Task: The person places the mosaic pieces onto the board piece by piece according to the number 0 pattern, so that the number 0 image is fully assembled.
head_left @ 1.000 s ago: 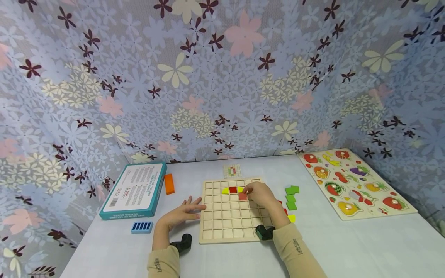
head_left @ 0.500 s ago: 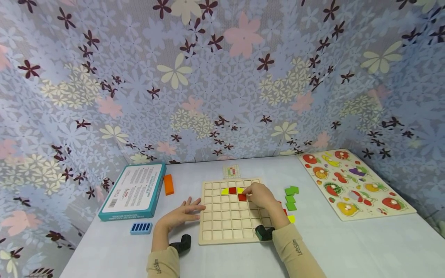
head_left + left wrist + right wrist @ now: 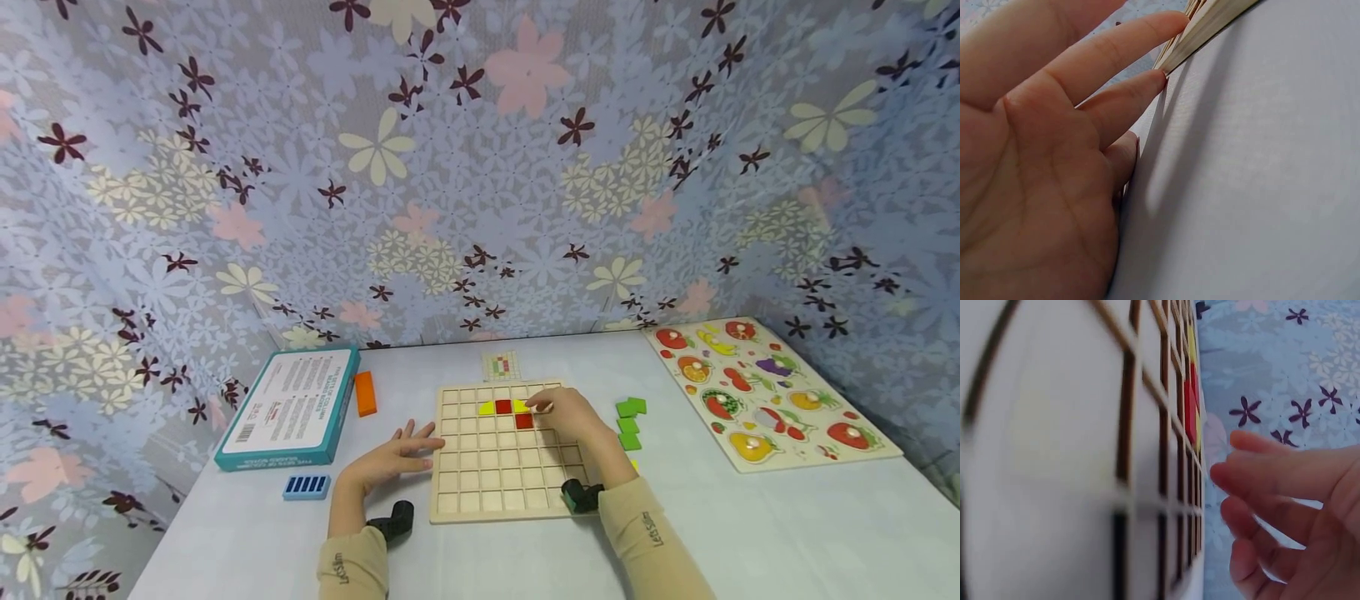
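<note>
The board (image 3: 510, 519) lay in the lower middle of the head view, nearly square, so it offered no plain long axis. Near its upper edge, the upper red tile (image 3: 503, 407) sat in a row between two yellow tiles (image 3: 487, 407), and the lower red tile (image 3: 524, 422) sat just below the right-hand yellow one. The right hand (image 3: 568, 417) was much the nearer to these: it hung over the board's upper right, with the lower red tile just left of its fingertips. Its fingers were loosely bent, and the right wrist view showed no tile among them and a gap between them and the board. The left hand (image 3: 397, 461), relaxed and holding nothing, had its fingers spread at the board's left edge, one fingertip over the rim, well apart from the tiles. The green tiles (image 3: 627, 425) lay off the board, right of the right hand, near its wrist, so that hand stood between them and the filled cells. The card (image 3: 500, 367) lay just above the board's upper edge.
</note>
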{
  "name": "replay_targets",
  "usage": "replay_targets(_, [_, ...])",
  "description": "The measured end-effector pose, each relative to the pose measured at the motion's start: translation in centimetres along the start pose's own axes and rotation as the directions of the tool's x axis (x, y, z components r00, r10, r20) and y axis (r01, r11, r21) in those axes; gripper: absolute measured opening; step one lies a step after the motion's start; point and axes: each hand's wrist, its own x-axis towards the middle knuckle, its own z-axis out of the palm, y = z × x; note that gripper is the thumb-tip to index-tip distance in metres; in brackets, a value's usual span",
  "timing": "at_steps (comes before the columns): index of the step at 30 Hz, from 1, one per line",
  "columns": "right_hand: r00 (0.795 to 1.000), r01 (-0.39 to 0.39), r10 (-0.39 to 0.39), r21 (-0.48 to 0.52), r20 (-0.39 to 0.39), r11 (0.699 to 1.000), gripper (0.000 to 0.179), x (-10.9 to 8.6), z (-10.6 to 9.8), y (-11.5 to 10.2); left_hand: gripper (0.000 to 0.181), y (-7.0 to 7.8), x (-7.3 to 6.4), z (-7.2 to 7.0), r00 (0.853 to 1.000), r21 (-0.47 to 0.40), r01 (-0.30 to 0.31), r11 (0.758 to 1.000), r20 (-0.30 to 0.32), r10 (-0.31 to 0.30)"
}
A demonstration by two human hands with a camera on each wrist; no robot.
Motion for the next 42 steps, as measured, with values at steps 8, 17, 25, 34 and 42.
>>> replay_targets(8, [1.0, -0.019, 0.019, -0.015, -0.021, 1.0, 0.024, -1.1, -2.3, 2.2, 0.044, 0.1, 0.1, 0.1, 1.0, -0.011, 0.004, 1.0, -0.006, -0.004])
replay_targets(17, [0.996, -0.073, 0.074, -0.03, 0.044, 0.997, 0.022, -2.0, -3.6, 3.9, 0.044, -0.2, 0.3, 0.0, 1.0, -0.008, -0.001, 1.0, -0.003, 0.001])
replay_targets(25, [0.991, -0.103, 0.104, -0.026, 0.088, 0.994, 0.024, -2.8, -3.9, 4.7, 0.044, -0.2, 0.3, 0.1, 1.0, -0.006, -0.002, 1.0, -0.011, 0.002])
replay_targets(34, [0.989, -0.098, 0.106, -0.079, 0.103, 0.992, 0.028, -3.1, -3.9, 5.1, 0.044, -0.3, 0.3, 0.1, 1.0, -0.011, -0.008, 1.0, -0.006, 0.008])
replay_targets(42, [0.989, -0.104, 0.109, -0.056, 0.1, 0.993, 0.027, -3.2, -3.8, 5.1, 0.044, -0.3, 0.3, 0.0, 1.0, -0.005, -0.018, 1.0, 0.0, 0.018])
